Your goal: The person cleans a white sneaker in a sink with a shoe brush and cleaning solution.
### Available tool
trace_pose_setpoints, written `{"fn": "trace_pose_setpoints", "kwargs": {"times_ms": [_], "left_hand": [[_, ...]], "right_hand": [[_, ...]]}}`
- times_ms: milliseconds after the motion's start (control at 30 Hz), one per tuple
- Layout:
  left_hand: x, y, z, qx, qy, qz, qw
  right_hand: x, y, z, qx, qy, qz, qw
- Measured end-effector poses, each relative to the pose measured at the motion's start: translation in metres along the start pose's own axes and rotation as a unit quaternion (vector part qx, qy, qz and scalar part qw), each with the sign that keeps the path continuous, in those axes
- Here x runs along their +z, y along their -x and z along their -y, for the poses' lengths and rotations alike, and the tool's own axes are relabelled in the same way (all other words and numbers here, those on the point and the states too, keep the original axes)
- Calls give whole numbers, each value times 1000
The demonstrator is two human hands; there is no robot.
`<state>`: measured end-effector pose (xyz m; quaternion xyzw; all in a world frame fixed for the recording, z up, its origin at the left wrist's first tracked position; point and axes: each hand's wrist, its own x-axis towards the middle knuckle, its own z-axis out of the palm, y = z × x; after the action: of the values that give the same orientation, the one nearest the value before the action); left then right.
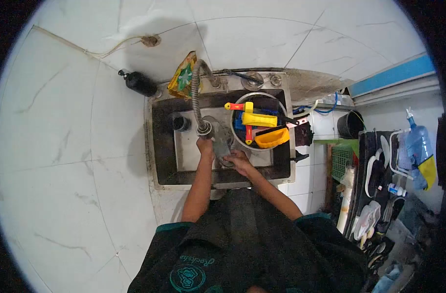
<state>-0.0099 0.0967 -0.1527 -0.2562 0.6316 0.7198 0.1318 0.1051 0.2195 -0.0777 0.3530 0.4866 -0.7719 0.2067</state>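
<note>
Both my hands are over the sink basin (186,158), below the faucet head (204,129) on its ribbed flexible hose. Between them is a smooth grey-green object (221,150), its kind unclear. My left hand (205,146) is closed at its upper left side, right under the faucet head. My right hand (238,161) grips its lower right end, thumb and fingers closed on it. Just right of the hands stands a round metal basin (236,136) holding yellow, red and blue plastic-handled tools, among them a yellow tool (259,120) and an orange-yellow scoop-like piece (273,138).
A dark cup (181,123) stands at the sink's left side. Behind the faucet leans a yellow-green packet (184,75); a black bottle (140,83) is on the left. To the right are a black bucket (350,124), a green crate (341,160) and a crowded rack with slippers (372,171).
</note>
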Motion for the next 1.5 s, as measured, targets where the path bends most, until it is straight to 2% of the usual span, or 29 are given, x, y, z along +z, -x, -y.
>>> {"fn": "trace_pose_setpoints", "kwargs": {"times_ms": [67, 100, 133, 167, 233, 267, 333, 367, 400, 467, 567, 633, 667, 767, 800, 900, 933, 1000, 1033, 1067, 1167, 1233, 1300, 1367, 1467, 1500], "left_hand": [[6, 0, -8, -88, 97, 3, 991], [6, -2, -7, -132, 144, 3, 981], [6, 1, -3, -117, 170, 40, 978], [8, 7, 2, -159, 127, 66, 977], [17, 22, -4, -233, 41, 118, 964], [18, 31, -13, -216, 49, 120, 968], [12, 10, -10, -195, 110, 126, 966], [4, -6, -2, -186, 143, 128, 964], [-9, -28, 8, -221, 158, 141, 952], [7, -3, -9, -194, 144, 119, 963], [4, -4, -1, -193, 105, 88, 971], [-16, -31, -2, -218, 109, 48, 969], [-34, -55, 13, -218, 148, 92, 960], [-10, -17, -37, -239, 142, 123, 953], [-11, -17, -15, -183, 133, 205, 952], [-2, -12, -5, -119, -13, 113, 986], [-11, -19, -8, -160, 80, 142, 974], [-13, -31, -15, -234, 58, 76, 968], [-10, -31, -18, -271, 45, 43, 961], [-8, -12, -34, -239, 77, 61, 966], [-7, 9, -37, -196, 169, 164, 952], [-10, 11, -39, -156, 148, 177, 960], [-19, 21, -43, -146, 142, 173, 964], [-24, 29, -58, -160, 154, 158, 962], [-41, 27, -60, -162, 252, 204, 932], [-46, 28, -64, -164, 267, 203, 928]], "right_hand": [[-16, -4, -7, -87, 181, -6, 980], [-17, -3, -7, -87, 158, 1, 984], [-17, -2, -6, -87, 136, 8, 987], [-19, 0, -6, -86, 116, 15, 989], [-12, 1, 6, -140, 120, -17, 983], [-9, 4, 11, -167, 120, -32, 978], [-17, -29, -28, -146, 155, -13, 977], [-18, -28, -27, -126, 156, -5, 980], [-18, -25, -25, -106, 158, 4, 982], [-3, 21, 28, -46, 125, 18, 991], [7, 9, 33, -101, 184, -37, 977], [5, 3, 8, -93, 185, 61, 977], [2, 3, -2, -86, 188, 108, 972], [8, 14, 13, -54, 162, 40, 985], [9, 11, 12, -59, 162, 26, 985], [9, -15, -1, -90, 159, 13, 983], [7, -19, -12, -104, 154, 24, 982], [-2, -15, -11, -114, 202, 22, 972], [1, 5, 9, -109, 251, 9, 962], [5, 25, 28, -103, 300, -3, 949], [7, 73, 70, -242, 515, -38, 822], [2, 104, 118, -351, 456, -134, 807], [-21, 93, 144, -520, 442, -243, 690], [-27, 102, 182, -477, 579, -280, 599], [-54, 69, 170, -402, 694, -217, 556], [-60, 62, 168, -424, 684, -216, 553]]}}
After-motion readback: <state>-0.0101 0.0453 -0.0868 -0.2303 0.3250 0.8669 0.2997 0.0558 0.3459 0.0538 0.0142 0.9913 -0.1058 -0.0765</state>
